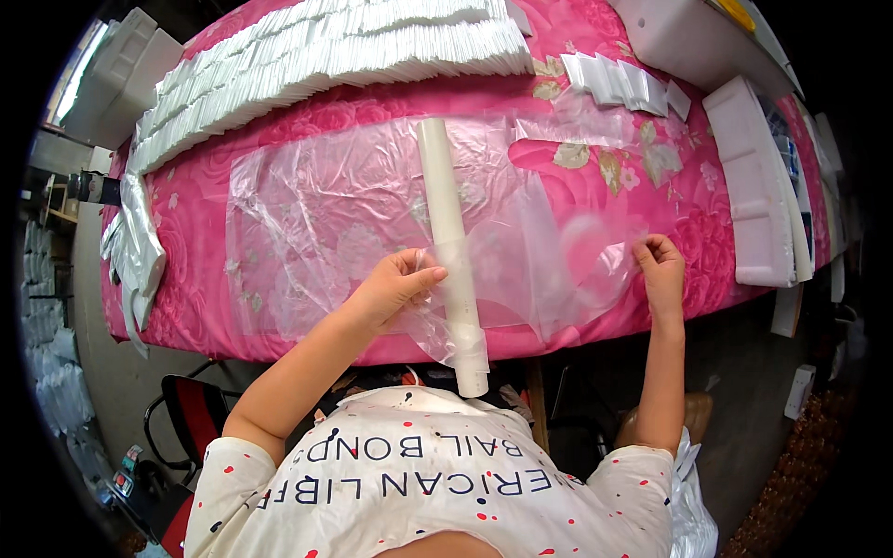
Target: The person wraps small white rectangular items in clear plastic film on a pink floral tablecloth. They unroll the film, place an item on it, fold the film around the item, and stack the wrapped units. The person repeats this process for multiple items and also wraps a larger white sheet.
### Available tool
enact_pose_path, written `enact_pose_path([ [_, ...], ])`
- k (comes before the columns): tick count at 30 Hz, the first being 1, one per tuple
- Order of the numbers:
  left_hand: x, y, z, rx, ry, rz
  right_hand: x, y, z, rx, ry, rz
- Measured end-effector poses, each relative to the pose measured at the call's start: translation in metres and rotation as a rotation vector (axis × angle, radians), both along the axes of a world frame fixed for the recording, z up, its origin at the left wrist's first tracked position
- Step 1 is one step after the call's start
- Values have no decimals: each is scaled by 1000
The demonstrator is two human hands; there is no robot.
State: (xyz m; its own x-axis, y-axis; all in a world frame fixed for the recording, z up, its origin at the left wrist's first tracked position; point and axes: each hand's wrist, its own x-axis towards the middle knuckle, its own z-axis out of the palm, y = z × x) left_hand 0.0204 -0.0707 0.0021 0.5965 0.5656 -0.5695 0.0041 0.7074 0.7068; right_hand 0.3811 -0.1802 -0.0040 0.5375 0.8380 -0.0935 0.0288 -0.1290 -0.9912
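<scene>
My left hand (pixel 398 285) is closed in a pinch on clear plastic film, beside a long off-white tube (pixel 441 186). The tube lies lengthwise on a wide transparent plastic sheet (pixel 307 232), its near end jutting past the table edge. Further right, my right hand (pixel 662 268) pinches the edge of a thin clear plastic bag (pixel 603 277) between thumb and fingers. That film stretches between both hands and passes over the tube. Where its folds overlap the sheet below, I cannot tell the layers apart.
Long rows of packed white packets (pixel 344 51) line the far left of the pink floral tablecloth (pixel 191 270). A few white packets (pixel 619 82) lie far right. A white foam box (pixel 755 186) stands at the right edge. A red-and-black chair (pixel 193 409) is below left.
</scene>
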Motion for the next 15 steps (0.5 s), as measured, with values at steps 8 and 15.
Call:
enact_pose_path([
  [8,11,-1,10,-87,46,-25,21,-39,40,39,-509,-482],
  [15,22,0,-1,0,35,-80,-96,-33,81,-26,-950,-237],
])
